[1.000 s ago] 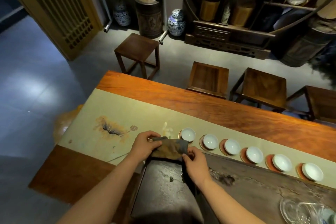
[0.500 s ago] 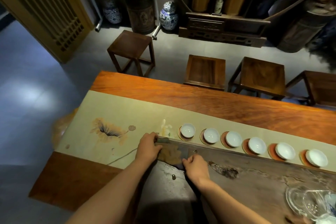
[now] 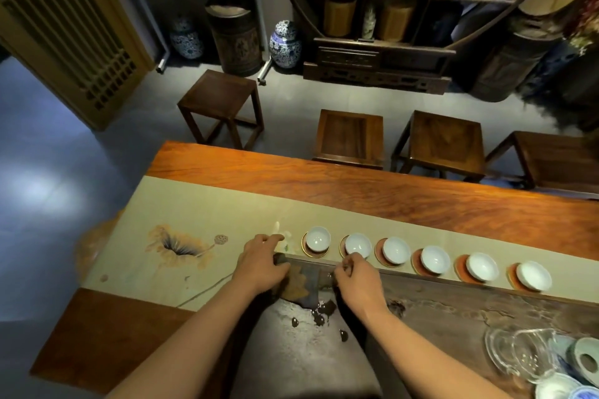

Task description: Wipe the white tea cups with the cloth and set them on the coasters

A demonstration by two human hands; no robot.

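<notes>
Table runner: a pale green fabric table runner (image 3: pixel 201 204) with a painted lotus lies along the reddish-brown wooden table (image 3: pixel 372 185).
Left hand: the left hand (image 3: pixel 262 264) lies palm down, fingers curled, on the left end of the folded brown-grey cloth (image 3: pixel 306 282), pressing it onto the far left corner of the dark stone tea tray (image 3: pixel 470 304).
Cloth: flat on the tray's corner, between both hands, just near of the first two cups.
Right hand: the right hand (image 3: pixel 358 278) pinches the cloth's right edge with bent fingertips, just below the second cup.
Cups: six small white porcelain tea cups (image 3: pixel 434 259) stand upright in a row along the tray's far rim, each on a round reddish-brown coaster (image 3: pixel 418 264).
Glassware: a clear glass pitcher (image 3: pixel 522 355) sits at the tray's right end, beside blue-and-white porcelain pieces (image 3: pixel 570 379).
</notes>
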